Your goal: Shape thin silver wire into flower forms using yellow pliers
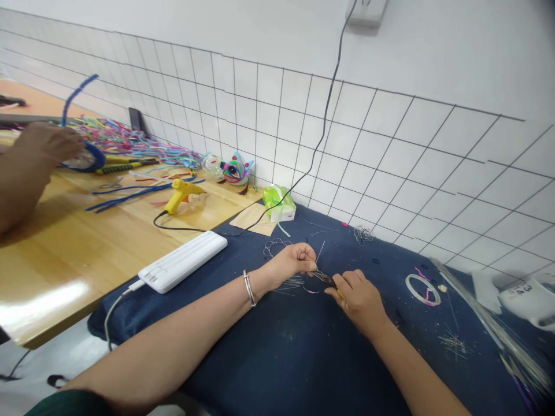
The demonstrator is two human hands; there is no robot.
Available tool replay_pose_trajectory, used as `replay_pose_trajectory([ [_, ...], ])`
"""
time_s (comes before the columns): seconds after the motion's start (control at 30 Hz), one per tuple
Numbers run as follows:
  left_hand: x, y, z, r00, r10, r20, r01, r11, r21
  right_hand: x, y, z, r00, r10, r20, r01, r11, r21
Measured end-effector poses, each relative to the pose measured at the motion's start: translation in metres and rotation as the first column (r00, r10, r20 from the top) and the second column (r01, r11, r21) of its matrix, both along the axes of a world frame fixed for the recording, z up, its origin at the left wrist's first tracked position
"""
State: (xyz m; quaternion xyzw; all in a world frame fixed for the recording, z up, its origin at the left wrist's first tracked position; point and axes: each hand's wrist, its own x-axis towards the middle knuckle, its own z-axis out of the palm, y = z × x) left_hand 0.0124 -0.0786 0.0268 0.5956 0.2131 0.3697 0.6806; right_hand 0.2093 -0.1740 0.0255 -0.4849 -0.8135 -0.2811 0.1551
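My left hand [291, 264], with a silver bangle at its wrist, is closed in a pinch on a thin metal wire [321, 251] that sticks up past the fingertips. Wrapped around yellow handles, my right hand [359, 300] grips pliers [323, 277]. Their dark jaws reach the wire at my left fingertips. Both hands are just above the dark blue cloth [295, 358]. Cut straight wires [289, 283] lie under my left hand, and a wire bent into loops [276, 248] sits behind it.
A white power bank [184, 261] with a cable lies left. A yellow glue gun [180, 195] rests on the wooden table [130, 231], where a co-worker's hand [47, 144] holds a blue-rimmed thing. Wire coil [422, 289], scraps [454, 345] and a long wire bundle [489, 318] are right; a tissue pack [280, 202] stands behind.
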Motion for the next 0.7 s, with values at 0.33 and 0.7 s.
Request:
replay_pose_trajectory([
  [0.33,0.003,-0.002,0.003,0.993,0.109,0.045,-0.112,0.991,0.069,-0.003,0.002,-0.007,0.987,-0.017,-0.161,0.011,0.999,-0.038],
  [0.7,0.002,-0.005,0.009,0.985,0.098,0.142,-0.113,0.988,0.102,-0.009,0.002,-0.008,0.763,-0.083,-0.641,-0.171,0.931,-0.323],
])
